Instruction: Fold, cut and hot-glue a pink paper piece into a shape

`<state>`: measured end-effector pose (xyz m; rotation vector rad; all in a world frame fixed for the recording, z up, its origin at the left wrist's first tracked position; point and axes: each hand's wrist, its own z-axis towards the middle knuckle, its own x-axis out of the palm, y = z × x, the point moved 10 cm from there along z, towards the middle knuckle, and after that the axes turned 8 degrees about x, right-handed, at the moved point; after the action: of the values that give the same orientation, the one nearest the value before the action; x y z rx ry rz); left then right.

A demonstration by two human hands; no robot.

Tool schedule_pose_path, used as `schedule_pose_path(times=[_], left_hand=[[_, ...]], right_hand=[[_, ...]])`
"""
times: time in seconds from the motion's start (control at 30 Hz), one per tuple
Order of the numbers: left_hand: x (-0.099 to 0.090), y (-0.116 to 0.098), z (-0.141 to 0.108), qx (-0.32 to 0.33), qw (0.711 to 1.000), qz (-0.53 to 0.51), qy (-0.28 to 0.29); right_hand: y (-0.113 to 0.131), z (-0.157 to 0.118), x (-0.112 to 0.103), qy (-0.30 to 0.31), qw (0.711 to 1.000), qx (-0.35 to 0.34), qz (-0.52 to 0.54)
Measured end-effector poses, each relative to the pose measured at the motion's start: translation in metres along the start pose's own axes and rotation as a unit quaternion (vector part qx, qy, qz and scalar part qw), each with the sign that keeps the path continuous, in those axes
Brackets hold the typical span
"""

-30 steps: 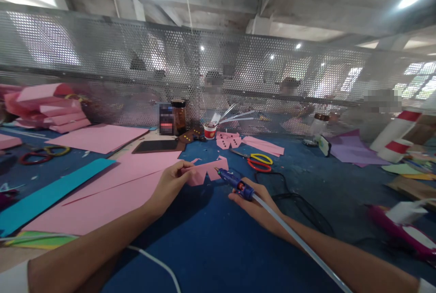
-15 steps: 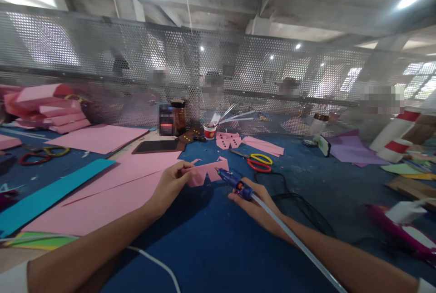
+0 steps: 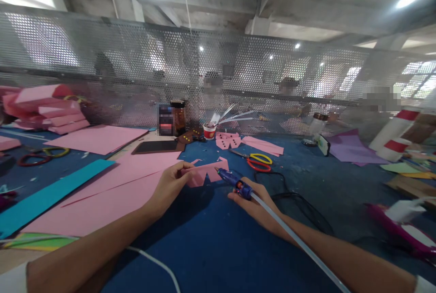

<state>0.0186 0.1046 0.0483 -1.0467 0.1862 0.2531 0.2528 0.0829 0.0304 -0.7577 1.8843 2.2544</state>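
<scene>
Pinched in my left hand (image 3: 173, 185) is a cut pink paper piece (image 3: 200, 174) with a notch in its lower edge and small folded tabs on top. My right hand (image 3: 255, 201) is closed around a blue hot glue gun (image 3: 235, 181), and a long clear glue stick (image 3: 296, 238) trails from its rear towards me. The gun's nozzle is at the right part of the paper; whether it touches I cannot tell. Just beyond lie a similar pink piece with dark dots (image 3: 228, 140) and scissors (image 3: 259, 161) with yellow and red handles.
Pink sheets (image 3: 112, 197) and a teal strip (image 3: 57, 193) cover the left side. A phone (image 3: 166, 120) stands beside a brown jar (image 3: 179, 118); a paper cup (image 3: 209, 132) holds clear sticks. A black cord (image 3: 299, 200) and a magenta power strip (image 3: 402, 229) lie right. Behind runs a perforated metal screen (image 3: 136, 57).
Both hands, the paper piece and the glue gun stay almost where they were. The view has shifted very slightly, and people behind the screen have moved a little.
</scene>
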Motion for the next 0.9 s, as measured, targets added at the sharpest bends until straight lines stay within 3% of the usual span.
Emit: schedule_pose_path(times=[0.9], left_hand=[[-0.0008, -0.0006, -0.0021, -0.013, 1.0, 0.015, 0.002]], right_hand=[[-0.0025, 0.0005, -0.0003, -0.002, 1.0, -0.001, 0.016]])
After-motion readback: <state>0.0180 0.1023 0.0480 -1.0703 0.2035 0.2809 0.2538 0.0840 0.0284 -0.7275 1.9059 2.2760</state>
